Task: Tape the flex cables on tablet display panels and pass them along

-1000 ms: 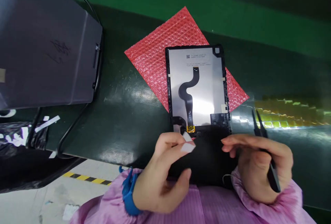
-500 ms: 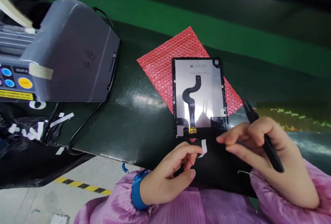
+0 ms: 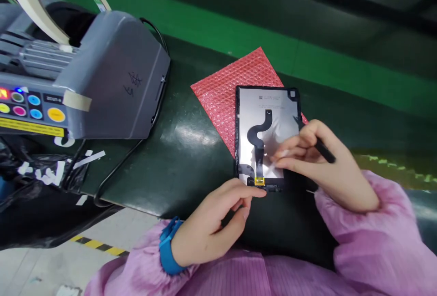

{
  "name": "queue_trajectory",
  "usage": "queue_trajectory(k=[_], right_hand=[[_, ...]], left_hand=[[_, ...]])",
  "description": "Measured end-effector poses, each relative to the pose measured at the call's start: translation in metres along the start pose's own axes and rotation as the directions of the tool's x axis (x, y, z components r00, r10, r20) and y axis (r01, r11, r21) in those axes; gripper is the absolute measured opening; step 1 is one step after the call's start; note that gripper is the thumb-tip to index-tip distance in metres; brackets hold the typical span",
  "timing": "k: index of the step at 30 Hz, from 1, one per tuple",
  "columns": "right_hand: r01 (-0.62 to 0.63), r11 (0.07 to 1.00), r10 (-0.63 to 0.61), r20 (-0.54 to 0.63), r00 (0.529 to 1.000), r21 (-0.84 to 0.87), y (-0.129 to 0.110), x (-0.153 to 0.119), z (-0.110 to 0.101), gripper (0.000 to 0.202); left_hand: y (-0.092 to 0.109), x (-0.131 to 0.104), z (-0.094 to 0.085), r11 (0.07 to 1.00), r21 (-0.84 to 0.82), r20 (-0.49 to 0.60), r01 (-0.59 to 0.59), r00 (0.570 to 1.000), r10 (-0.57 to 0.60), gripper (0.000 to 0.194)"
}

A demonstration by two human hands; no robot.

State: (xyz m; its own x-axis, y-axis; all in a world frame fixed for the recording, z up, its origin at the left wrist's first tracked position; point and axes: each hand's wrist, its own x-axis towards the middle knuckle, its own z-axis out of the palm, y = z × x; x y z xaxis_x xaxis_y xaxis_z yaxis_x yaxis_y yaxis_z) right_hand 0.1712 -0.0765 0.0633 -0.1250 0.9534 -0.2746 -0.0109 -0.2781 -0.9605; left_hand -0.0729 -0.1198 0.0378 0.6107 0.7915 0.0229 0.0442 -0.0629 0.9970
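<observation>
A tablet display panel [image 3: 282, 123] lies silver back up, with a black S-shaped flex cable [image 3: 260, 143] running down to a gold connector [image 3: 259, 181]. My left hand [image 3: 218, 221] rests at the panel's lower edge, index finger stretched out against it, the thumb apart and the other fingers curled. Over the panel's lower right, my right hand [image 3: 307, 159] has thumb and fingertips pinched on a small whitish strip of tape [image 3: 273, 166], slightly blurred. Black tweezers [image 3: 325, 151] are tucked in the same hand, their tips pointing up and away.
Red bubble wrap [image 3: 218, 100] lies under the panel on the dark green table [image 3: 191, 168]. A grey tape dispenser machine [image 3: 109, 77] with coloured buttons stands at left, its black cable [image 3: 118, 168] looping by the table edge. White tape scraps [image 3: 51, 175] cling to black plastic.
My right hand has moved left and over the panel. The white tape strip that was on my left index finger is now at my right fingertips. My left index finger now meets the panel's edge.
</observation>
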Motion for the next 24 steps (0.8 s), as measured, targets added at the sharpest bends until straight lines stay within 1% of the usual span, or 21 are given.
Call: queue_trajectory(k=[1, 2, 3, 5, 7, 9, 12, 16, 19, 21, 24], right_hand=[[-0.004, 1.000, 0.004, 0.025, 1.000, 0.004, 0.003, 0.010, 0.002, 0.057], [-0.006, 1.000, 0.006, 0.042, 0.999, -0.001, 0.007, 0.019, 0.004, 0.058], [-0.005, 1.000, 0.006, 0.050, 0.999, -0.014, 0.010, 0.027, 0.007, 0.059], [0.011, 0.999, -0.009, 0.043, 0.999, -0.054, 0.014, 0.040, 0.010, 0.060], [0.030, 0.994, -0.027, 0.028, 0.999, -0.103, 0.016, 0.048, 0.012, 0.059], [0.051, 0.989, -0.047, 0.029, 0.998, -0.141, 0.016, 0.054, 0.011, 0.060], [0.065, 0.981, -0.058, 0.038, 0.998, -0.183, 0.014, 0.061, 0.011, 0.062], [0.037, 0.970, -0.029, 0.035, 0.999, -0.242, 0.010, 0.066, 0.012, 0.063], [0.031, 0.958, -0.018, 0.046, 0.999, -0.286, 0.008, 0.068, 0.012, 0.062], [0.039, 0.947, -0.024, 0.051, 0.998, -0.317, 0.009, 0.067, 0.011, 0.060], [0.063, 0.929, -0.048, 0.051, 0.998, -0.364, 0.014, 0.066, 0.011, 0.058]], left_hand=[[0.001, 0.003, -0.004, 0.991, 0.124, -0.011, -0.044, 0.999, 0.046, 0.040], [0.002, 0.006, -0.006, 0.964, 0.254, -0.006, -0.079, 0.996, 0.083, 0.039], [0.001, 0.009, -0.008, 0.917, 0.384, 0.012, -0.109, 0.994, 0.113, 0.038], [-0.001, 0.014, -0.008, 0.783, 0.604, 0.065, -0.151, 0.988, 0.141, 0.036], [-0.005, 0.019, -0.004, 0.660, 0.728, 0.114, -0.186, 0.982, 0.151, 0.034], [-0.009, 0.022, 0.000, 0.583, 0.788, 0.128, -0.198, 0.979, 0.159, 0.032], [-0.012, 0.025, 0.004, 0.519, 0.834, 0.106, -0.188, 0.977, 0.185, 0.029], [-0.014, 0.029, 0.004, 0.431, 0.888, 0.062, -0.160, 0.970, 0.234, 0.030], [-0.015, 0.031, 0.003, 0.359, 0.925, 0.043, -0.125, 0.973, 0.227, 0.028], [-0.017, 0.033, 0.003, 0.329, 0.937, 0.039, -0.113, 0.974, 0.224, 0.029], [-0.020, 0.034, 0.004, 0.310, 0.945, 0.043, -0.108, 0.977, 0.209, 0.031]])
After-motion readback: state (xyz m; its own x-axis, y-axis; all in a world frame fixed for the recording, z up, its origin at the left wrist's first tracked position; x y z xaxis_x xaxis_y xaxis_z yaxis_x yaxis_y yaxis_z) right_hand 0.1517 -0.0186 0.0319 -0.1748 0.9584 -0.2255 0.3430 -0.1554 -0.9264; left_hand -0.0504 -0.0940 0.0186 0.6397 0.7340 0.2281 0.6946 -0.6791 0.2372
